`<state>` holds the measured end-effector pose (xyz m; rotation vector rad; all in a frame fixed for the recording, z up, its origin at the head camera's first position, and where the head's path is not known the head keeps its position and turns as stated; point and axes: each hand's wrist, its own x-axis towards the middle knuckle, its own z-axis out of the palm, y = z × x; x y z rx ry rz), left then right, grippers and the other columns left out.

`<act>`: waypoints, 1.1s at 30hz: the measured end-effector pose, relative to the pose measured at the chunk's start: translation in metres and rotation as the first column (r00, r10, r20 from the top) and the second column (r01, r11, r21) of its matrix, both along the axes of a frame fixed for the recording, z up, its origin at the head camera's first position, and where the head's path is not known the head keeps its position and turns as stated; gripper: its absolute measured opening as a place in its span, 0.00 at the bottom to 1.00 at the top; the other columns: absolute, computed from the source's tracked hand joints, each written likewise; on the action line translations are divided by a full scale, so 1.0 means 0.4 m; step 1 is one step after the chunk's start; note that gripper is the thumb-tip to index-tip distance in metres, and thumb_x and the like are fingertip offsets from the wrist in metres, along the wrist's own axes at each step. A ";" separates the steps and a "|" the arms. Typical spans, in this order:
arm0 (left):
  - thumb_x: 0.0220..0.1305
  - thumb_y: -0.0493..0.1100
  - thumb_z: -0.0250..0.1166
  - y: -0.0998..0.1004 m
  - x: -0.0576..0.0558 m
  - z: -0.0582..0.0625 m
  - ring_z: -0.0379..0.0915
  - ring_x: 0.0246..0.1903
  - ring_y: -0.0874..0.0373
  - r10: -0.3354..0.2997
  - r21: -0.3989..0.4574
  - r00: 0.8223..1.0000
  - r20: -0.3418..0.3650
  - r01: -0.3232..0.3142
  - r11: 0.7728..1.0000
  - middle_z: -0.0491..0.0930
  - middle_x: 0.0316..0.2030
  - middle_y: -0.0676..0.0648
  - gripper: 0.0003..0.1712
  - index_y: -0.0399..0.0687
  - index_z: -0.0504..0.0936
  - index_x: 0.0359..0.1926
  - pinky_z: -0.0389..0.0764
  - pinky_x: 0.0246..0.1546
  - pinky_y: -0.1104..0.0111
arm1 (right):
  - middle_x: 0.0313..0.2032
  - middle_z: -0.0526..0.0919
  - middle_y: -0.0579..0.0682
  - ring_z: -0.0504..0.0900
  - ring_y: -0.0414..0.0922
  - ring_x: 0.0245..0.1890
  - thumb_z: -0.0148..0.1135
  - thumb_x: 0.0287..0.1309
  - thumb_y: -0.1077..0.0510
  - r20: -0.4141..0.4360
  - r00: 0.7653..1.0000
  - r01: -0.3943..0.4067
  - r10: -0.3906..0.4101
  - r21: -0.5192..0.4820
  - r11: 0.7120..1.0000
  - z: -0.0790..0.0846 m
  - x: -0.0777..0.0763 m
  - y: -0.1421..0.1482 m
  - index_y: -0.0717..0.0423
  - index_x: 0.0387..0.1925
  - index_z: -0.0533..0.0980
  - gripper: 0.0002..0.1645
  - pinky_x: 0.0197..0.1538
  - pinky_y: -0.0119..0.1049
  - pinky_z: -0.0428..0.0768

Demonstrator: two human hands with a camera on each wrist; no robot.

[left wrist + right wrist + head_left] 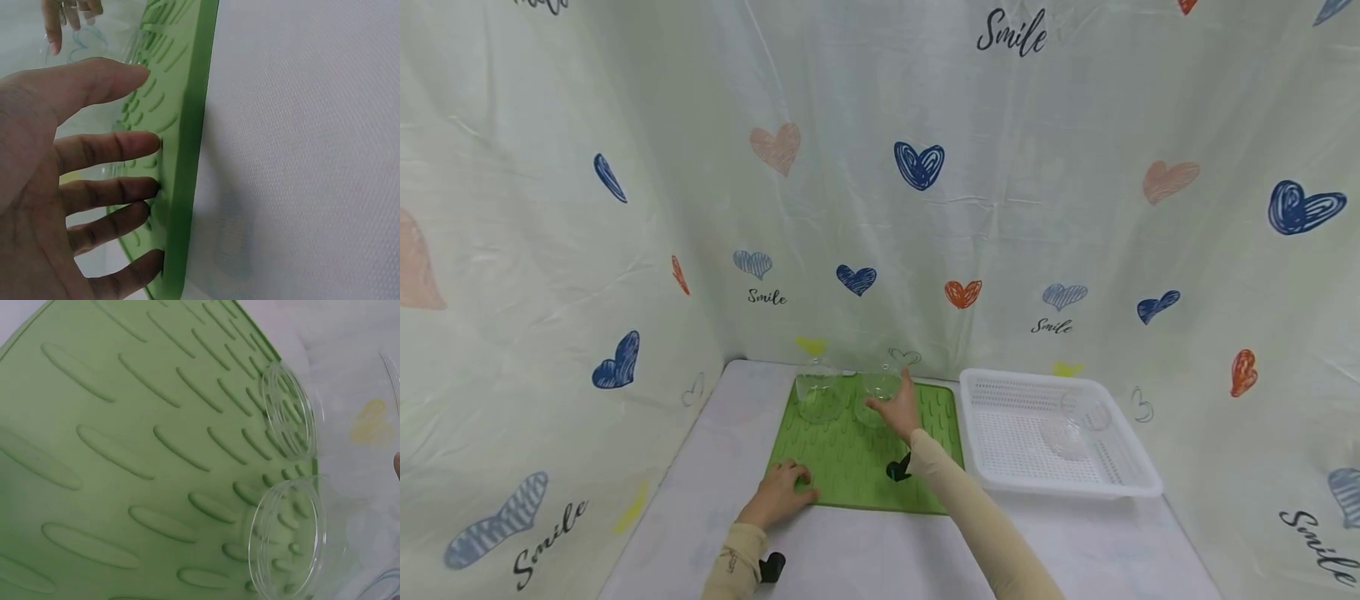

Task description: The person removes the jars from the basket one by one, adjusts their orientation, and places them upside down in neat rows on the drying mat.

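Two clear cups stand side by side toward the back of a green ridged mat (857,475), each with a round end at the mat. My right hand (898,408) is at the right clear cup (94,40), thumb and fingers spread around its upper part. In the right wrist view, that cup (287,540) shows its ringed edge low against the ridges, and only bits of the fingers show at the right border. The left clear cup (818,400) stands apart from both hands. At the mat's near left edge, my left hand (781,493) rests its fingertips on the rim, fingers spread.
A white perforated basket (1052,483) sits right of the mat, with clear round ware (1067,429) inside. A patterned curtain (880,208) hangs behind and beside the white table (692,483).
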<state>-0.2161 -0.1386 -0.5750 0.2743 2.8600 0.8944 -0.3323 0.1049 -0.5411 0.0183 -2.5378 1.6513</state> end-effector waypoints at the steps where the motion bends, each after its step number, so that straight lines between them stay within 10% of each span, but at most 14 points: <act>1: 0.57 0.52 0.69 0.001 0.000 0.000 0.69 0.52 0.41 0.001 0.000 1.000 0.000 -0.001 1.000 0.77 0.46 0.44 0.17 0.46 0.81 0.40 0.73 0.53 0.41 | 0.75 0.42 0.62 0.47 0.61 0.74 0.73 0.51 0.49 0.002 1.000 -0.008 0.008 0.005 1.000 0.000 0.001 0.000 0.57 0.76 0.37 0.66 0.71 0.60 0.57; 33: 0.58 0.51 0.68 0.013 -0.013 0.014 0.70 0.47 0.42 -0.010 -0.083 1.000 -0.024 0.008 0.997 0.76 0.42 0.44 0.14 0.46 0.80 0.37 0.75 0.44 0.38 | 0.75 0.45 0.63 0.51 0.66 0.72 0.67 0.58 0.51 -0.006 1.000 0.004 -0.005 -0.141 0.990 0.013 0.041 0.071 0.53 0.76 0.36 0.60 0.68 0.64 0.61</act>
